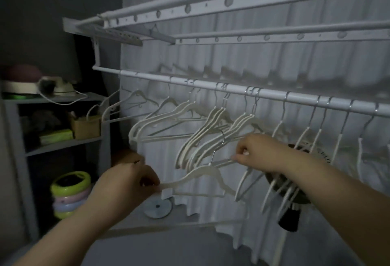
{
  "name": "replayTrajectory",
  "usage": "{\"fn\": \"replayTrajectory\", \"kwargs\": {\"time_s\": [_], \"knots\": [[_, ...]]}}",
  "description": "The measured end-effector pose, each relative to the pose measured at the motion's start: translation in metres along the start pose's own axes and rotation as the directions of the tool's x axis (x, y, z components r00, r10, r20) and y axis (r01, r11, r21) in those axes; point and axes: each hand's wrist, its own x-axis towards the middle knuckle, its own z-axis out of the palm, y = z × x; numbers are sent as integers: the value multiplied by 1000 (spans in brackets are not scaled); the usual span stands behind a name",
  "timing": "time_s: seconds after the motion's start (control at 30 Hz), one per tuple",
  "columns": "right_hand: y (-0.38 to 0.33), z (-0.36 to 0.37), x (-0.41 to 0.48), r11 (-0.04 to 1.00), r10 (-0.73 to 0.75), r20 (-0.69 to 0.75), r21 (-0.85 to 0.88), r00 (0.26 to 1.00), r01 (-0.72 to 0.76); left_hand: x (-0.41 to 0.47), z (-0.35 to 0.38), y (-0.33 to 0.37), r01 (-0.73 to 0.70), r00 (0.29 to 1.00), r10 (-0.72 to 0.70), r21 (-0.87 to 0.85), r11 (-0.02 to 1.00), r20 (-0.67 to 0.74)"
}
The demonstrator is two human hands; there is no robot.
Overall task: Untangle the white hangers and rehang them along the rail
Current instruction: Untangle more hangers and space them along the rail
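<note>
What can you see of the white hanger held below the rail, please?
The low hanger is white, with sloped shoulders, a thin bottom bar and a silvery metal hook. It is off the rail, roughly level, its hook reaching up among the hung hangers. The left hand pinches its left end; the right hand pinches a thin bar by its hook.

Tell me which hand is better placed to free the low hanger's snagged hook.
Likely right: the right hand pinches a bar beside the hook, while the left hand holds the hanger at its far end.
</note>
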Motion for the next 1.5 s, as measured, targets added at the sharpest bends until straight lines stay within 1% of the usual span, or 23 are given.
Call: {"fn": "replayTrajectory", "kwargs": {"time_s": [0.03,0.07,0.17,0.27,0.33,0.37,0.43,0.5,0.57,0.63,0.7,0.73,0.77,0.83,0.97,1.07,1.13,1.2,1.3,1.37,1.43,1.47,1.5], "knots": [[-12,4,2,1000,3,44,25,999,-5,-9,-11,-10,11,1000,-11,-36,999,8],[-25,9,2,996,-1,82,92,997,-7,-17,-21,-20,12,1000,-11,-76,997,16],[-65,15,-1,918,-99,187,395,977,18,-38,-41,-49,61,996,-46,-203,977,76],[-99,17,-9,817,-174,206,576,963,25,-56,-53,-69,119,990,-82,-358,926,117],[-116,18,-18,739,-180,191,674,965,4,-67,-57,-81,163,984,-109,-448,879,144],[-122,19,-23,702,-179,193,713,965,-12,-70,-59,-84,190,978,-125,-483,855,164],[-132,19,-34,644,-186,215,763,959,-46,-75,-62,-90,211,972,-127,-494,844,198],[-141,18,-43,600,-190,232,796,954,-74,-76,-60,-96,204,971,-118,-462,863,208],[-148,17,-50,560,-178,232,823,956,-96,-75,-55,-100,219,968,-140,-429,877,207],[-153,15,-54,529,-146,224,841,964,-115,-74,-49,-99,242,967,-182,-412,878,180],[-157,16,-55,495,-111,212,859,971,-131,-74,-45,-93,203,978,-168,-407,890,121],[-157,17,-55,480,-91,211,866,973,-143,-74,-42,-89,184,982,-146,-419,889,120],[-158,18,-56,475,-70,212,866,975,-155,-74,-41,-83,163,984,-115,-443,882,135],[-160,20,-56,484,-34,220,857,975,-177,-73,-39,-69,149,975,-38,-512,846,220],[-165,23,-54,494,40,197,848,980,-191,-71,-36,-46,158,931,86,-605,780,354],[-164,24,-50,519,93,188,829,978,-209,-72,-41,-28,205,836,179,-598,775,519],[-161,25,-49,519,120,182,826,976,-218,-71,-41,-18,223,781,201,-564,795,592],[-156,25,-47,512,154,176,828,972,-231,-66,-36,-9,197,776,175,-496,846,606],[-145,26,-46,525,197,154,817,968,-237,-56,-22,2,105,818,144,-392,914,556],[-133,25,-44,559,227,111,799,968,-223,-46,-15,8,81,841,140,-377,923,522],[-116,21,-43,598,264,17,781,964,-178,-36,-11,13,71,836,151,-379,923,527],[-104,20,-42,643,296,-57,750,953,-155,-30,-10,15,69,825,163,-383,921,541],[-90,17,-41,712,338,-149,687,929,-148,-24,-9,16,70,814,174,-391,918,554]]}}
